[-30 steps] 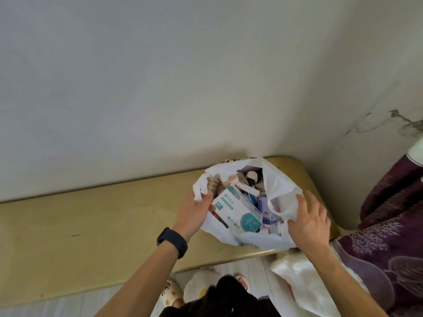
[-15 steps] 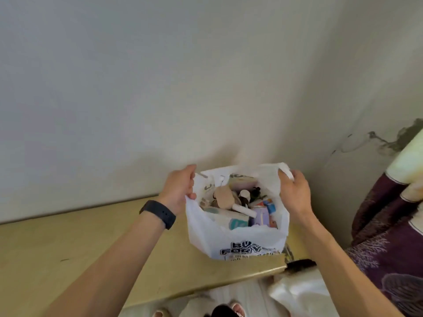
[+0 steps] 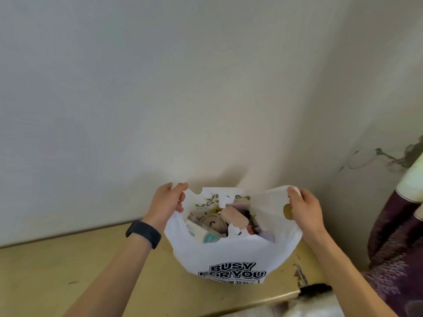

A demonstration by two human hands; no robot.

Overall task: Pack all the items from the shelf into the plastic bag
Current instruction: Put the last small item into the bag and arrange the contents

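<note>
Here the white plastic bag (image 3: pixel 231 252), printed "BUSY FOR YOU" on its front, stands upright on the yellowish shelf (image 3: pixel 68 271) near the shelf's right end, against the pale wall (image 3: pixel 183 88). The left hand (image 3: pixel 168 205) pinches the bag's left handle between thumb and fingers (image 3: pixel 182 199), and the right hand (image 3: pixel 305 209) has its fingers closed on the right handle, so the mouth is held wide. Inside lie packed items (image 3: pixel 219 221), among them a pinkish oblong piece and a box with teal print. A black wristband (image 3: pixel 144 234) circles the left wrist. A purple patterned curtain (image 3: pixel 393 236) hangs at the right
</note>
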